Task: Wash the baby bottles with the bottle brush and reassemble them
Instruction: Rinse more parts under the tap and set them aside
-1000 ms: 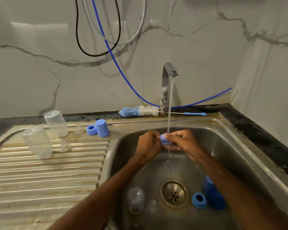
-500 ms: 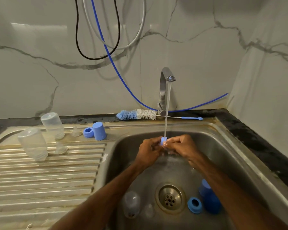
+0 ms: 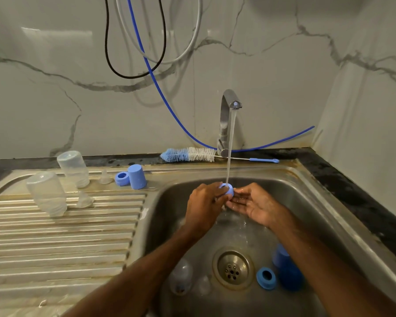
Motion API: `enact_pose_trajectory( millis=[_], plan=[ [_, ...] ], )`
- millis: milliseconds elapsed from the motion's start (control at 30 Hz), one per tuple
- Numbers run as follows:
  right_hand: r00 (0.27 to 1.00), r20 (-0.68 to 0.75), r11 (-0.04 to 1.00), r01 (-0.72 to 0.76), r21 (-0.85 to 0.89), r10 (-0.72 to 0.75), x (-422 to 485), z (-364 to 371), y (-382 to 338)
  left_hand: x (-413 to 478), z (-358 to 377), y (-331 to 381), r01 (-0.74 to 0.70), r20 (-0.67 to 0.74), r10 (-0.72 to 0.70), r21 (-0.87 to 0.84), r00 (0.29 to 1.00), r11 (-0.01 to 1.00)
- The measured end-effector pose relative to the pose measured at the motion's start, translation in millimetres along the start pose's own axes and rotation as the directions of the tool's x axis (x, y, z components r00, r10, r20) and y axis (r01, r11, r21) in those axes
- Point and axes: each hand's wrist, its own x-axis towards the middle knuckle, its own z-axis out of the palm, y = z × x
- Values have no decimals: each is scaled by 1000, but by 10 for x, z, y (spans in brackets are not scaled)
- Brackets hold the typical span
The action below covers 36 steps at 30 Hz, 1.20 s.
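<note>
1. Left grip (image 3: 204,202) grasping blue collar (image 3: 228,188) under tap (image 3: 226,115) stream, near sink (image 3: 167,216) back edge.
2. Right grip (image 3: 254,203) released, palm up, just beside blue collar.
3. Bottle brush (image 3: 190,154) lies along counter back edge, beside tap.

Both bare forearms reach up from the lower edge and converge. The left forearm (image 3: 133,277) comes in from the lower left, the right forearm (image 3: 325,255) from the lower right. The left hand (image 3: 205,202) shows its back, fingers curled round a blue bottle ring (image 3: 227,188). The right hand (image 3: 254,205) lies palm up with relaxed, slightly curved fingers, its fingertips (image 3: 237,192) just beside that ring.
</note>
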Motion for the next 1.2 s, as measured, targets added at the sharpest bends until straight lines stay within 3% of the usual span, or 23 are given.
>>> enact_pose_trajectory(
  millis=[100, 233, 300, 433, 600, 667, 733, 833, 967, 1100, 1200],
  plan=[
    [999, 0, 999, -43, -10, 43, 2, 11, 13, -10, -21, -22, -46, -4, 47, 133, 999, 990],
    [998, 35, 998, -54, -20, 55, 19, -2, 14, 6, -6, -58, -37, 17, 34, 158, 999, 987],
    [999, 43, 999, -1, -55, 3, 33, -8, 21, 20, 5, -97, 62, 70, -70, 104, 995, 993],
    [985, 20, 940, 168, -298, -170, 32, 6, 56, 12, 70, -98, 238, 155, -234, -9, 960, 971],
    [972, 40, 898, 228, -377, -230, 40, -20, 51, 8, 45, -25, 481, 136, -464, -334, 875, 810],
    [965, 37, 865, 250, -436, -260, 29, -33, 54, 18, 30, -27, 529, 234, -475, -415, 848, 741],
    [962, 26, 841, 251, -479, -272, 32, -36, 68, 28, 38, -27, 538, 294, -452, -405, 842, 739],
    [976, 18, 871, 201, -449, -216, 51, -17, 60, 28, 54, -27, 466, 273, -388, -352, 880, 812],
    [982, 158, 918, 155, -364, -104, 40, -29, 5, 45, 29, -57, 496, 228, -442, -329, 868, 804],
    [976, 127, 905, 211, -370, -176, 42, -12, 30, 42, 65, -99, 557, 278, -488, -294, 827, 776],
    [978, 89, 931, 207, -300, -189, 52, -15, 26, 41, 110, -119, 507, 287, -428, -323, 857, 799]
  ],
)
